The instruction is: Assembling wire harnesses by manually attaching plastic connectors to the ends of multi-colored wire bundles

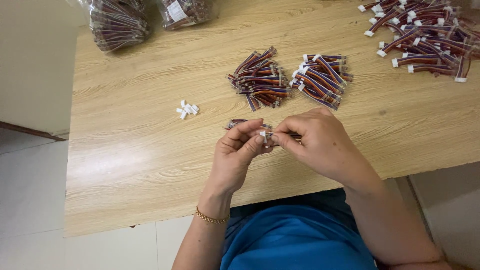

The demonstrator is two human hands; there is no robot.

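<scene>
**Small white connector pinched onto a short wire bundle**

At centre, a short wire bundle is pinched by the left hand and right hand, fingertips pressed around a white connector just above the worktop. Spare connectors lie at nine o'clock; sorted bundles at twelve. Seating seems underway; steady alignment is likely needed.

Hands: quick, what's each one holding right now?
Left hand: closed, pinching the white plug.
Right hand: closed, pinching the wire bundle at the plug.

Head camera looks steeply down, close over table.
</scene>
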